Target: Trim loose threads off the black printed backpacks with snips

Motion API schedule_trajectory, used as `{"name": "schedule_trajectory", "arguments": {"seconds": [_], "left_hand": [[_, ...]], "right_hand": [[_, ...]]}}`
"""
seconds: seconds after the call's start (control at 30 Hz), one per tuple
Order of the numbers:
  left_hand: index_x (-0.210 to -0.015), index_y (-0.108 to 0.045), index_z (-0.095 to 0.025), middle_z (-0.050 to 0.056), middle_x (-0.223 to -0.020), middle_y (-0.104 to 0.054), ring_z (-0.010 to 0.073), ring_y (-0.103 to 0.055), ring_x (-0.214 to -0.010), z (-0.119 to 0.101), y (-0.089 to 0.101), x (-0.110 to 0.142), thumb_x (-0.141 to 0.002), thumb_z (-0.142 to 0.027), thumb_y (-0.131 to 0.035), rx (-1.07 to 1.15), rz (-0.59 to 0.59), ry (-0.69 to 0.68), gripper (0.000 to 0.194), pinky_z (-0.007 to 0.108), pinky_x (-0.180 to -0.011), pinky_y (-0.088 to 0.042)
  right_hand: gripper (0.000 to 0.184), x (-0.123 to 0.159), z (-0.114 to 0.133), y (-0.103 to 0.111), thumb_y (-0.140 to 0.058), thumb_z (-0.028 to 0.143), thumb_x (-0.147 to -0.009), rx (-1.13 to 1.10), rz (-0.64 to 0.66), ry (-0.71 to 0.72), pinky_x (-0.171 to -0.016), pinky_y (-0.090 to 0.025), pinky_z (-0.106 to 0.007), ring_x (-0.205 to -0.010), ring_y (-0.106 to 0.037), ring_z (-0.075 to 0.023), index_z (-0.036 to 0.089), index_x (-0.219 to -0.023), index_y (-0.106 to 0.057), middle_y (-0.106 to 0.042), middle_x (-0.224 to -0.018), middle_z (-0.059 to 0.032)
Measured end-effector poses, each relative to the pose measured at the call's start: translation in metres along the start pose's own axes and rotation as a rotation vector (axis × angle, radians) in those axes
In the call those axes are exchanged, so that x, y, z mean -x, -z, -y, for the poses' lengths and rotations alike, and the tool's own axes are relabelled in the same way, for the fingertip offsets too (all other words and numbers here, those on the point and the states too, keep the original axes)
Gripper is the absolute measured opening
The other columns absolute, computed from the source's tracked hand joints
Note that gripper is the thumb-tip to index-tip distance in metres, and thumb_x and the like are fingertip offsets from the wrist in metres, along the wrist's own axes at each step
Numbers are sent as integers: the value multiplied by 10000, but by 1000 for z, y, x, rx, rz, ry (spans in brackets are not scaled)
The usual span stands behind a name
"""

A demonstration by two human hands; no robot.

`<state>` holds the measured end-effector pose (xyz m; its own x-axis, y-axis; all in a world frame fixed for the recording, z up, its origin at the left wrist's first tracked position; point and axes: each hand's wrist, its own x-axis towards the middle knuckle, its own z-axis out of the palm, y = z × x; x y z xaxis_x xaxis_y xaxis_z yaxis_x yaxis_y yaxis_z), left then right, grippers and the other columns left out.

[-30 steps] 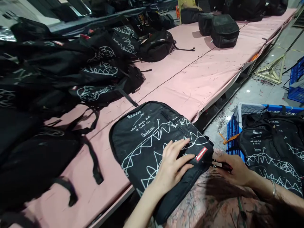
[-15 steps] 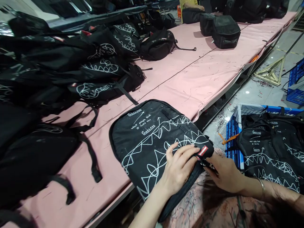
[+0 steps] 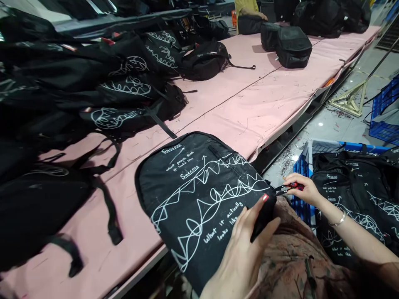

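Observation:
A black backpack [image 3: 190, 199] with white scribbled lines and lettering lies tilted over the table's front edge, its near part toward my lap. My left hand [image 3: 243, 249] holds its near edge, the fingers lying on the front panel, one fingertip by a small red label [image 3: 265, 197] and the thumb apart over the side. Closed around small red-handled thread snips [image 3: 291, 189], my right hand [image 3: 304, 191] is just beyond the bag's right corner. The dark blades point at that corner; whether they touch it I cannot tell.
Black backpacks [image 3: 124, 87] are piled along the left of the pink-covered table [image 3: 230, 108]. Two boxy black bags [image 3: 293, 45] sit farther back, near a person in yellow [image 3: 246, 8]. At right, a blue crate [image 3: 301, 166] holds more backpacks. Thread scraps litter table and floor.
My right hand has moved right and up from the label corner, bringing the snips into plain view. My left hand has slid toward me, uncovering more lettering. The view has shifted slightly.

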<state>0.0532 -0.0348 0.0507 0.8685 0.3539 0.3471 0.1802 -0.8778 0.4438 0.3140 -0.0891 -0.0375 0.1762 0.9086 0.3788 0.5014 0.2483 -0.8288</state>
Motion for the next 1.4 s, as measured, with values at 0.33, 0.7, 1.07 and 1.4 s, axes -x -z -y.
{"name": "schedule_trajectory", "arguments": {"seconds": [0.33, 0.7, 1.07, 1.4], "left_hand": [[-1056, -561, -219, 56, -1098, -603, 183, -555, -1035, -7, -10, 35, -787, -81, -523, 78, -229, 278, 305, 401, -980, -398], [-967, -600, -228, 36, -1014, -641, 175, -578, -977, -7, -19, 40, -796, -88, -523, 126, -383, 426, 234, 403, -945, -430], [-945, -606, -218, 33, -977, -648, 159, -590, -946, -4, -24, 41, -803, -99, -524, 182, -470, 502, 203, 314, -843, -495], [-897, -624, -212, 36, -926, -663, 167, -607, -911, -1, -26, 43, -800, -127, -532, 180, -522, 512, 158, 317, -809, -508]], "right_hand": [[121, -33, -9, -7, -610, 290, -803, -95, 197, 173, -698, -480, -307, -776, -572, -161, 192, -873, -620, -604, -821, -57], [139, -42, -3, -9, -579, 314, -825, -67, 263, 233, -676, -483, -321, -746, -574, -162, 179, -815, -605, -600, -782, -56], [119, -36, -7, -4, -579, 297, -825, -55, 265, 170, -708, -475, -345, -781, -572, -170, 189, -862, -610, -603, -818, -52], [102, -41, -3, -8, -575, 283, -827, -30, 326, 191, -699, -472, -345, -782, -567, -171, 190, -858, -603, -603, -807, -51]]}}
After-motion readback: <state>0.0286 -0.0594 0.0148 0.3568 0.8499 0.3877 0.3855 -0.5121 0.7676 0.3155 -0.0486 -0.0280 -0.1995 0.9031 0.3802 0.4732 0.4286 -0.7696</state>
